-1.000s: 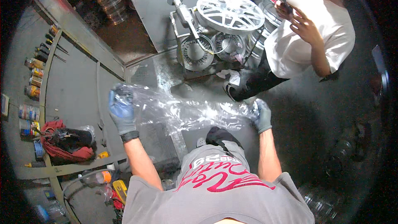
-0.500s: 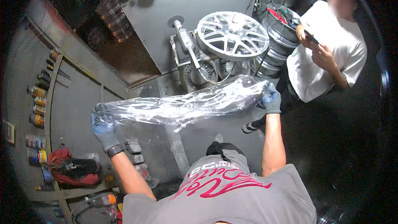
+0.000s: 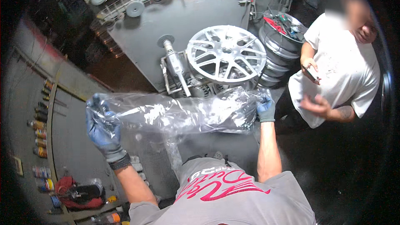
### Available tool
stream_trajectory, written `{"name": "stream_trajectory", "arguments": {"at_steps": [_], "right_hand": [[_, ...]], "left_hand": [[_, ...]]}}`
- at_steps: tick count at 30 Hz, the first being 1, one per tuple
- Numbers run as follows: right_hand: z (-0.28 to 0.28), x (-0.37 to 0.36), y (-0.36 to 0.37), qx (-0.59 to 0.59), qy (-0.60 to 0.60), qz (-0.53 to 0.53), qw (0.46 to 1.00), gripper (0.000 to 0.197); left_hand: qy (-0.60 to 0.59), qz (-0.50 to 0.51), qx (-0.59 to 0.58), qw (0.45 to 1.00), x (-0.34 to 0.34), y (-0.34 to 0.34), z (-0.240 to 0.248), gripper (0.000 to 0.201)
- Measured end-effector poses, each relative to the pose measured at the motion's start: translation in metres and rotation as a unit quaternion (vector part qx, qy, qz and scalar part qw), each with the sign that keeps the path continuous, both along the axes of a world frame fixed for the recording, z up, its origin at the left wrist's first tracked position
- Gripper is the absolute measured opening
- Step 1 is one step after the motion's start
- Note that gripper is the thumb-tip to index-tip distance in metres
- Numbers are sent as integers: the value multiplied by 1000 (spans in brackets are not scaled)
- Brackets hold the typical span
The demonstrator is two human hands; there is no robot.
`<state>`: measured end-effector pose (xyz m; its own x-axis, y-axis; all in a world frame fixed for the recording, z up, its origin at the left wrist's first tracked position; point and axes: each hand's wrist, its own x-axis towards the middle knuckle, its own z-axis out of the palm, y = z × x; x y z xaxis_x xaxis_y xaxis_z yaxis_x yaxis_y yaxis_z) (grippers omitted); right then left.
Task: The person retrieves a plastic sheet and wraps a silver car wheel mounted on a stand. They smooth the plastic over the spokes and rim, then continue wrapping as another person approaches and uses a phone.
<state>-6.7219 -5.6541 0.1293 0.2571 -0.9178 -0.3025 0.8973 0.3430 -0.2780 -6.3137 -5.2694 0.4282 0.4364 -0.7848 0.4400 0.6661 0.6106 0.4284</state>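
Observation:
A shiny piece of clear plastic film [image 3: 183, 114] is stretched out in front of my chest; whether it is a bag or a flat sheet I cannot tell. At its left end, my left hand [image 3: 104, 127], in a blue-grey work glove, grips it with curled fingers partly seen through the plastic. My right hand [image 3: 266, 107], gloved alike, pinches the right end. Beyond the film, a silver multi-spoke car wheel rim [image 3: 227, 54] is mounted on a machine, beside a grinder-like tool [image 3: 177, 66] with a round disc.
A person in a white T-shirt [image 3: 346, 71] stands at the right, holding a phone [image 3: 311, 74]. Stacked wheel rims [image 3: 277, 54] bear tools on top. Grinding discs [image 3: 135, 9] line the back rack. Cans [image 3: 41, 171] and a red cloth [image 3: 66, 187] sit on the left shelves.
The film has opened wider and hangs lower on the right. My left hand has turned and risen slightly. The view has shifted, and the other person has lowered one hand from the phone.

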Motion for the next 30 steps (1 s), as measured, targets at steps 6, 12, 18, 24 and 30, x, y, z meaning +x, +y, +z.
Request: {"name": "stream_trajectory", "arguments": {"at_steps": [6, 12, 18, 24, 30], "right_hand": [[2, -39, 6, 91, 89, -96, 987, 37], [123, -39, 26, -164, 191, -64, 966, 46], [219, 12, 28, -339, 530, 111, 769, 38], [230, 80, 61, -463, 521, 347, 627, 34], [291, 84, 57, -443, 602, 305, 590, 33]], "left_hand": [[112, -142, 8, 984, -2, -41, 8, 30], [-469, 71, 377, 795, -42, -104, -113, 30], [-763, -150, 390, 493, -76, -161, -210, 39], [-423, -146, 230, 864, -90, -289, -100, 53], [-433, -490, 56, 754, -110, -341, -93, 62]]}}
